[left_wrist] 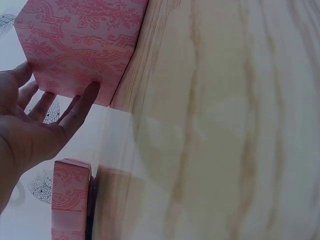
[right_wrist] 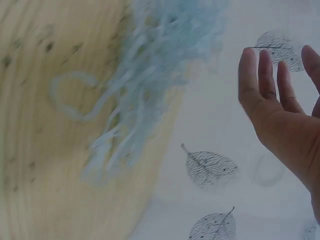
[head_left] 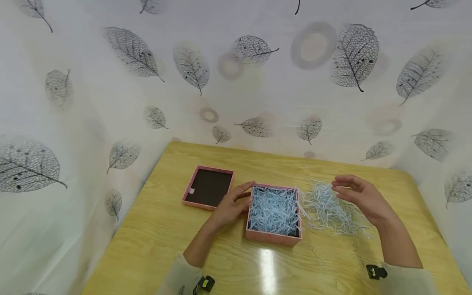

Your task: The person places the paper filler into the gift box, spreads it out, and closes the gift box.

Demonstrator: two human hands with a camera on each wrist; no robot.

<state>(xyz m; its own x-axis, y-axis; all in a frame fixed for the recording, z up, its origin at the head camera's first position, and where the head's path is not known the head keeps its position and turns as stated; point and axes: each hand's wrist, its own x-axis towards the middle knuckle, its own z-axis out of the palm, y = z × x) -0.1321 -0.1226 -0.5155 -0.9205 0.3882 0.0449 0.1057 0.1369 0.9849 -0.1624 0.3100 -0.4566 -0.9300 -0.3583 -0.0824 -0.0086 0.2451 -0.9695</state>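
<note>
A pink patterned box (head_left: 273, 237) stands on the table, filled with pale blue shredded paper (head_left: 274, 209). Against its left side rests my left hand (head_left: 230, 207), and in the left wrist view the fingertips (left_wrist: 91, 90) touch the box wall (left_wrist: 80, 60). My right hand (head_left: 365, 200) is raised over a loose heap of the same shredded paper (head_left: 332, 211) to the right of the box. In the right wrist view its fingers (right_wrist: 267, 75) are extended, apart from the strands (right_wrist: 150, 65), with nothing held.
The box lid (head_left: 210, 186) lies inner side up at the left, its dark lining showing. A few strands hang over the box's right edge towards the heap. Behind the wooden table (head_left: 221, 262) hangs a leaf-printed curtain (head_left: 276, 90), also along both sides.
</note>
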